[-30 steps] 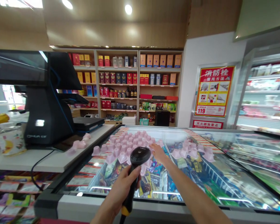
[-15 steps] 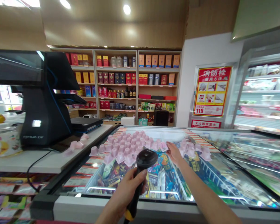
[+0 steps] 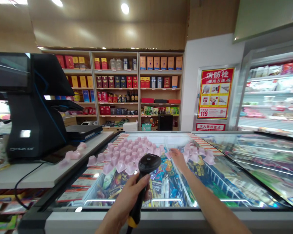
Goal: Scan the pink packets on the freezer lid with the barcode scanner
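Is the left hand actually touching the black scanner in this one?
Touching. The head view shows the left hand wrapped around the handle of the black scanner, with the thumb against it.

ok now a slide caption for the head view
Left hand grips a handheld scanner; right hand is at the pink cups atop a glass-topped freezer.

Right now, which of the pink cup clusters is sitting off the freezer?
The small cluster on the pale counter, beside the black register. The others, a large group and a smaller group to its right, rest on the freezer's glass top.
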### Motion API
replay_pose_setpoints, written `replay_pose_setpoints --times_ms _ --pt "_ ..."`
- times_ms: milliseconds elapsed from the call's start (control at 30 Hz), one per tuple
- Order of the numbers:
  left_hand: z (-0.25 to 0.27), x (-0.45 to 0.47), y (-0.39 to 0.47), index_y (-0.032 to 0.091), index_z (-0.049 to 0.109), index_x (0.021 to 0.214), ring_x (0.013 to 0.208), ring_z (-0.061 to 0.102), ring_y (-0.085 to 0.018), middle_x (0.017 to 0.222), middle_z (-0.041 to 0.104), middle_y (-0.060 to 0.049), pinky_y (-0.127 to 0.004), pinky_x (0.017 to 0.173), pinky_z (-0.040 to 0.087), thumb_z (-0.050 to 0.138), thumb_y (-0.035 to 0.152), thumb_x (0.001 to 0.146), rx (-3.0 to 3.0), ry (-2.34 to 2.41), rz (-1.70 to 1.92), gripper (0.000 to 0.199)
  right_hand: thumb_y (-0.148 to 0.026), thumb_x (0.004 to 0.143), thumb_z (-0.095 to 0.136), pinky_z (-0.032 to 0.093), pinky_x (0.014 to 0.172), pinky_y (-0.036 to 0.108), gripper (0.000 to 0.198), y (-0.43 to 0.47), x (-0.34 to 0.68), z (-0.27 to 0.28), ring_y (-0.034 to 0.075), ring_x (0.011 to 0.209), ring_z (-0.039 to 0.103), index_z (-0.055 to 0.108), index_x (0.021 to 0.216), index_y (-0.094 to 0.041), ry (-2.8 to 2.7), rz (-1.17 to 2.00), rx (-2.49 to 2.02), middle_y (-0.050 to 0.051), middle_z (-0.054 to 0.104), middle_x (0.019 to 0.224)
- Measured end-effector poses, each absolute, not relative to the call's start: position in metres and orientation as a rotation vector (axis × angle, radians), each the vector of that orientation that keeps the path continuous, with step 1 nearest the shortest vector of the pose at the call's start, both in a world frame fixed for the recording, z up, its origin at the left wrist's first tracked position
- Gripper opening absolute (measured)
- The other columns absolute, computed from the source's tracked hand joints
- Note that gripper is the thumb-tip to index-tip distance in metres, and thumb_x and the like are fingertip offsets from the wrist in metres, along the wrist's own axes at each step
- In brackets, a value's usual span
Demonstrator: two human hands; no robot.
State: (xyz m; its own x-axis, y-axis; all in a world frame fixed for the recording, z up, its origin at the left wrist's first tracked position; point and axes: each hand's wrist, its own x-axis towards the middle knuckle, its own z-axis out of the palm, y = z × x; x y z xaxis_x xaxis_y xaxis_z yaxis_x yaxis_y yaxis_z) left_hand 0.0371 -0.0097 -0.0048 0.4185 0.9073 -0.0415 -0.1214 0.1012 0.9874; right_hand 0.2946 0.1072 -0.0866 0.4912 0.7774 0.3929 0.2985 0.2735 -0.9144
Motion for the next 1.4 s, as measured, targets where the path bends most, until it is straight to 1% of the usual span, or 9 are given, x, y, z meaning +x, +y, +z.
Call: replay_pose_setpoints --times_ms 200,433,567,767,900,1033,1167,1267,1400 --pt "-0.015 0.031 0.004 0.015 0.049 0.064 0.044 0.044 -0.007 0.052 0.049 0.003 -0.02 0.045 0.034 0.057 0.045 0.064 1.278 0.828 0.932 0.031 -0.015 0.067 0.046 0.035 0.078 0.031 0.018 0.112 0.3 -0.092 0.021 0.086 0.05 0.058 0.081 -0.018 -1.552 -0.246 -1.719 0.007 0.059 0.085" --pt "-0.025 0.022 0.018 0.015 0.048 0.065 0.044 0.044 -0.006 0.053 0.048 0.004 -0.02 0.045 0.034 0.057 0.045 0.064 1.236 0.853 0.978 0.031 -0.009 0.068 0.043 0.032 0.079 0.032 0.019 0.113 0.328 -0.095 0.022 0.086 0.048 0.058 0.077 -0.016 -1.577 -0.508 -1.922 0.01 0.057 0.082" --pt "-0.028 0.017 0.023 0.015 0.048 0.065 0.044 0.045 -0.007 0.052 0.047 0.004 -0.02 0.045 0.034 0.056 0.047 0.064 1.24 0.864 0.969 0.033 -0.017 0.071 0.043 0.032 0.08 0.036 0.018 0.124 0.319 -0.093 0.024 0.09 0.047 0.058 0.082 -0.016 -1.431 -0.577 -1.867 0.011 0.056 0.09" --pt "-0.035 0.016 0.024 0.016 0.046 0.066 0.042 0.043 -0.006 0.052 0.048 0.005 -0.021 0.045 0.033 0.059 0.049 0.059 1.221 0.863 0.985 0.036 -0.018 0.073 0.042 0.032 0.085 0.033 0.031 0.164 0.259 -0.095 0.021 0.1 0.046 0.052 0.103 -0.017 -1.798 -0.354 -1.626 0.01 0.055 0.103" --pt "-0.03 0.012 0.015 0.016 0.046 0.068 0.043 0.043 -0.007 0.052 0.047 0.005 -0.021 0.046 0.032 0.057 0.048 0.062 1.221 0.854 0.984 0.034 -0.018 0.069 0.049 0.034 0.081 0.033 0.024 0.168 0.247 -0.103 0.024 0.096 0.048 0.058 0.092 -0.016 -1.762 -0.357 -1.739 0.013 0.051 0.103" --pt "-0.021 0.011 0.006 0.015 0.046 0.068 0.044 0.043 -0.007 0.052 0.046 0.004 -0.02 0.047 0.031 0.055 0.043 0.066 1.245 0.845 0.981 0.029 -0.019 0.067 0.05 0.037 0.076 0.033 0.021 0.154 0.258 -0.101 0.022 0.084 0.05 0.057 0.086 -0.017 -1.611 -0.243 -1.688 0.009 0.054 0.089" --pt "-0.015 0.016 0.001 0.014 0.047 0.068 0.044 0.042 -0.006 0.053 0.046 0.004 -0.02 0.046 0.031 0.054 0.04 0.068 1.255 0.818 0.964 0.027 -0.016 0.057 0.056 0.036 0.075 0.031 0.012 0.142 0.271 -0.094 0.019 0.077 0.051 0.057 0.068 -0.019 -1.344 0.245 -1.452 0.003 0.056 0.072" --pt "-0.015 0.02 0.0 0.014 0.047 0.068 0.044 0.042 -0.006 0.055 0.046 0.003 -0.02 0.046 0.032 0.055 0.041 0.067 1.263 0.79 0.934 0.028 -0.024 0.054 0.058 0.039 0.065 0.03 0.011 0.136 0.275 -0.088 0.018 0.064 0.053 0.056 0.063 -0.019 -0.969 0.622 -1.275 0.0 0.056 0.058" --pt "-0.016 0.026 -0.002 0.015 0.046 0.068 0.045 0.043 -0.006 0.055 0.047 0.004 -0.02 0.046 0.033 0.057 0.044 0.064 1.253 0.787 0.877 0.031 -0.035 0.057 0.054 0.041 0.053 0.029 0.018 0.128 0.276 -0.078 0.015 0.049 0.051 0.054 0.064 -0.019 -0.837 0.781 -1.14 -0.003 0.055 0.049"
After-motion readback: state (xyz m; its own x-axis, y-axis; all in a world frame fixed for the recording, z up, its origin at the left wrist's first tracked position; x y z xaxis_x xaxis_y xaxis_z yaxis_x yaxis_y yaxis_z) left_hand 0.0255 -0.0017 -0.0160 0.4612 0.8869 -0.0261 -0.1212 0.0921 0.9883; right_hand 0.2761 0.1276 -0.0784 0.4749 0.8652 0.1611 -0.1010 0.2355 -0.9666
